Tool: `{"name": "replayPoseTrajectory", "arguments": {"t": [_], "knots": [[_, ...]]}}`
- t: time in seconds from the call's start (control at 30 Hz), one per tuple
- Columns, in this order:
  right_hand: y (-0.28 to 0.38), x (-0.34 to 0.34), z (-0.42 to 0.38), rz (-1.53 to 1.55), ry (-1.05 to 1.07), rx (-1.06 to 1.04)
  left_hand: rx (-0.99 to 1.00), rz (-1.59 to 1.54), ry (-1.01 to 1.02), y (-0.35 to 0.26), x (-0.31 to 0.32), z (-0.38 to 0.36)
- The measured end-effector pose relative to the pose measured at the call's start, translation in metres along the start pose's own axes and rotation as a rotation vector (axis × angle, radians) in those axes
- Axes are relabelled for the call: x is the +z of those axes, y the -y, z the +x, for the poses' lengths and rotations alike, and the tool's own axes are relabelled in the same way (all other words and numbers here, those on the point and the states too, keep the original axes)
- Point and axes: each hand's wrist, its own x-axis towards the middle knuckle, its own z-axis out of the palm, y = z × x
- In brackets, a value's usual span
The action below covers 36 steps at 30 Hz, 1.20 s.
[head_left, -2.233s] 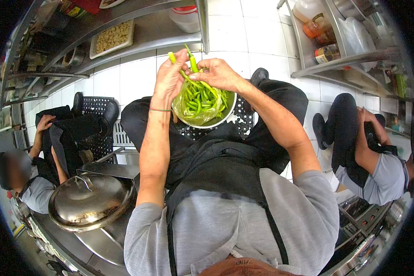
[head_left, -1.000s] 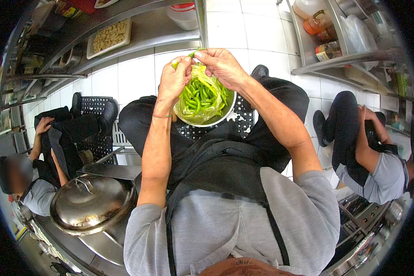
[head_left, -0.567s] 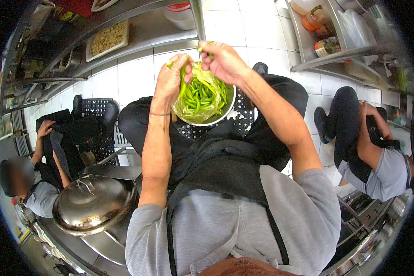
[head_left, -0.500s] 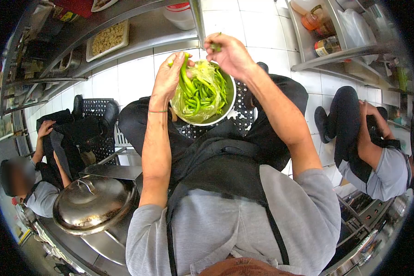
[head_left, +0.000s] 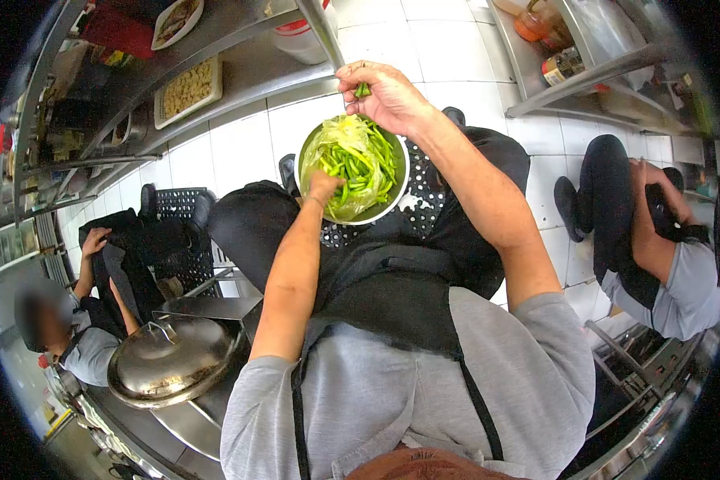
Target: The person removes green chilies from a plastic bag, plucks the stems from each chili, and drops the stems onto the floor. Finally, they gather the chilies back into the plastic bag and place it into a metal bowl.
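A round metal bowl (head_left: 406,176) lined with a clear yellowish plastic bag (head_left: 346,128) stands between my knees. Long green chilli peppers (head_left: 358,164) fill it. My left hand (head_left: 326,186) reaches down among the peppers at the bowl's left side; its fingers are blurred and partly hidden. Above the bowl's far rim, my right hand (head_left: 384,94) is closed with a small bunch of green chilli stems (head_left: 363,90) showing between the fingers.
Metal shelves hold a white tray of pale pieces (head_left: 188,92) at upper left and a jar (head_left: 564,66) at upper right. A lidded pan (head_left: 172,360) stands at lower left. Two people sit nearby, one on the left (head_left: 96,344), one on the right (head_left: 680,280).
My left hand has let go of the green chilli peppers it held up and moved down into the bowl. My right hand has shifted slightly left, keeping the stems.
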Motion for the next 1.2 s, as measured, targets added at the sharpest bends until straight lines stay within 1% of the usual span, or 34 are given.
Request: {"name": "replayPoseTrajectory", "arguments": {"t": [0.03, 0.07, 0.17, 0.2, 0.23, 0.3, 0.43, 0.47, 0.5, 0.57, 0.6, 0.63, 0.67, 0.7, 0.73, 0.8, 0.9, 0.93, 1.03, 1.07, 1.2], "knots": [[0.001, 0.002, -0.002, -0.024, -0.006, -0.007, 0.015, 0.056, -0.071, 0.017, 0.017, 0.008], [-0.001, 0.002, -0.001, -0.073, -0.002, -0.019, 0.030, 0.111, -0.142, 0.016, 0.026, 0.002], [-0.004, 0.003, -0.002, -0.127, 0.015, -0.006, 0.013, 0.254, -0.166, 0.012, 0.031, -0.009], [-0.003, 0.003, -0.002, -0.133, 0.015, -0.002, 0.068, 0.233, -0.210, 0.011, 0.032, -0.014], [-0.004, 0.004, -0.001, -0.139, 0.017, 0.008, 0.041, 0.250, -0.186, 0.008, 0.031, -0.014], [-0.005, 0.004, 0.000, -0.156, 0.018, 0.014, -0.014, 0.282, -0.138, 0.001, 0.023, -0.018], [-0.008, 0.005, 0.002, -0.211, 0.001, 0.022, 0.090, 0.433, -0.203, -0.022, -0.007, -0.019], [-0.008, 0.007, 0.002, -0.227, -0.005, 0.025, 0.113, 0.479, -0.219, -0.051, -0.027, -0.041], [-0.010, 0.007, 0.002, -0.242, 0.001, 0.029, 0.135, 0.527, -0.234, -0.067, -0.042, -0.054], [-0.015, 0.005, 0.004, -0.278, 0.011, 0.032, 0.151, 0.382, -0.187, -0.061, -0.072, -0.040], [-0.017, 0.004, 0.004, -0.300, 0.010, 0.045, 0.178, 0.143, -0.170, -0.057, -0.085, -0.039], [-0.019, 0.003, 0.004, -0.323, 0.011, 0.060, 0.254, -0.146, -0.086, -0.101, -0.100, -0.092], [-0.023, 0.003, 0.005, -0.345, 0.012, 0.076, 0.219, -0.257, -0.019, -0.126, -0.116, -0.118], [-0.025, 0.002, 0.005, -0.371, 0.006, 0.088, 0.232, -0.438, 0.020, -0.138, -0.125, -0.132], [-0.029, 0.001, 0.005, -0.396, 0.000, 0.101, 0.276, -0.511, 0.086, -0.141, -0.133, -0.134], [-0.039, 0.001, 0.008, -0.429, -0.016, 0.106, 0.350, -0.649, 0.206, -0.149, -0.144, -0.142], [-0.049, -0.004, 0.010, -0.476, -0.035, 0.103, 0.364, -0.771, 0.276, -0.156, -0.138, -0.150], [-0.051, -0.006, 0.011, -0.498, -0.025, 0.118, 0.403, -0.821, 0.299, -0.152, -0.132, -0.147], [-0.050, -0.005, 0.009, -0.571, 0.025, 0.170, 0.391, -0.845, 0.295, -0.154, -0.120, -0.152], [-0.051, -0.005, 0.009, -0.589, 0.037, 0.177, 0.400, -0.816, 0.265, -0.154, -0.116, -0.151], [-0.063, -0.004, 0.007, -0.698, 0.129, 0.197, 0.399, -0.973, 0.287, -0.154, -0.108, -0.146]]}}
